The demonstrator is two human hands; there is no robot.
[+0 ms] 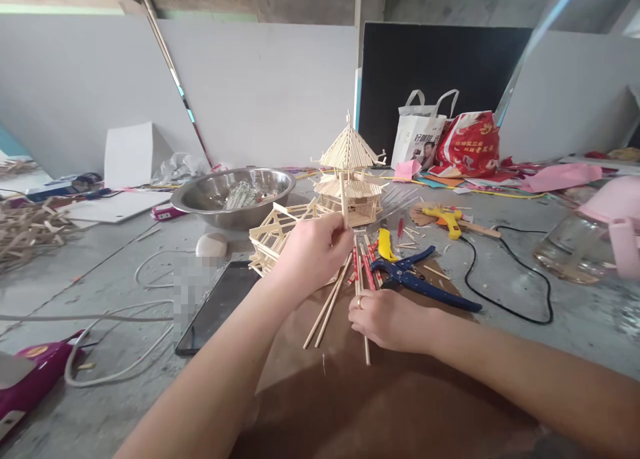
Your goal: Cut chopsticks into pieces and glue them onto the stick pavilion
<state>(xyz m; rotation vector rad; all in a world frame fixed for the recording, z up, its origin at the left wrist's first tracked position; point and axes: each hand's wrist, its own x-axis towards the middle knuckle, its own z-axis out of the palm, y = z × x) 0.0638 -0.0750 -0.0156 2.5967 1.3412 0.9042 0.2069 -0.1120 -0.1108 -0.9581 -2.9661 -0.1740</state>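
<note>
My left hand point(320, 249) is closed around a thin wooden stick point(343, 192) that points upward. Lower and to the right, my right hand point(383, 317), with a ring on one finger, is closed on a long wooden stick point(367, 349) above the brown board point(310, 392). Loose sticks point(325, 312) lie between the hands, and red-wrapped sticks point(367, 272) lie just beyond the right hand. Behind the left hand stands a stick-built pagoda point(350, 152). An open stick frame point(267, 245) is partly hidden by that hand. Blue pliers point(425, 289) rest right of the red sticks.
A metal basin point(200, 199) stands at the back left, near a dark tablet point(215, 312). A yellow glue gun point(447, 220) with a black cord lies at right, before a pink-lidded jug point(570, 245). Bags point(467, 145) stand behind. White cables point(125, 372) cross the left side.
</note>
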